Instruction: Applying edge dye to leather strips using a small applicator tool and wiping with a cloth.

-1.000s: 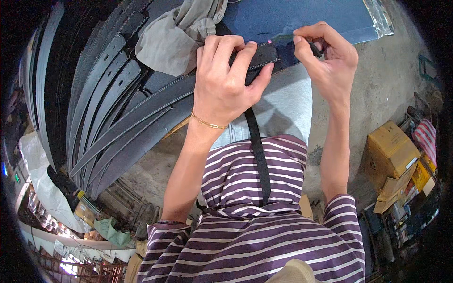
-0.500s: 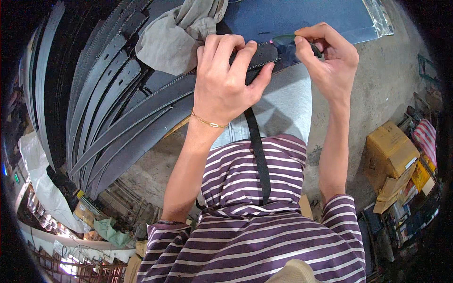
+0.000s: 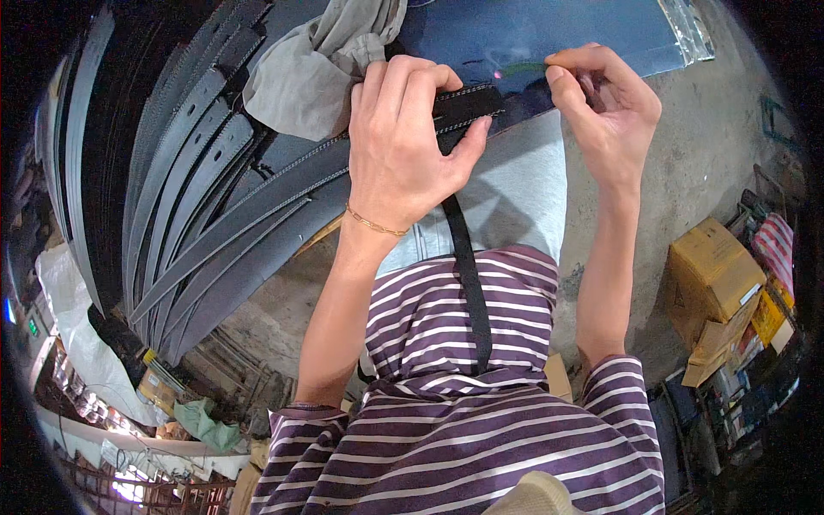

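Note:
My left hand [image 3: 399, 142] is curled over a dark belt strap [image 3: 468, 107] with pale stitching along its edges, holding it near its end. Index finger and thumb lie on opposite sides of the strap, and its tip sticks out to the right. Beyond that tip my right hand [image 3: 605, 107] is raised, thumb and index finger pinched together. A thin greenish streak [image 3: 519, 67] with a pink spot lies between its fingertips and the strap; I cannot tell whether the fingers hold it. Several more belt straps [image 3: 184, 137] fan out on the left, some with holes.
A crumpled grey cloth [image 3: 300, 81] touches my left hand's far side. The blue work surface [image 3: 601, 34] extends behind both hands, with clear plastic [image 3: 687, 34] at its right end. A cardboard box [image 3: 712, 266] stands on the floor at right. White sheeting [image 3: 77, 318] hangs at left.
My right hand has moved slightly right, away from the strap's end. The strap's end has tilted and looks darker, its holes no longer visible. My left index finger has drawn back a little.

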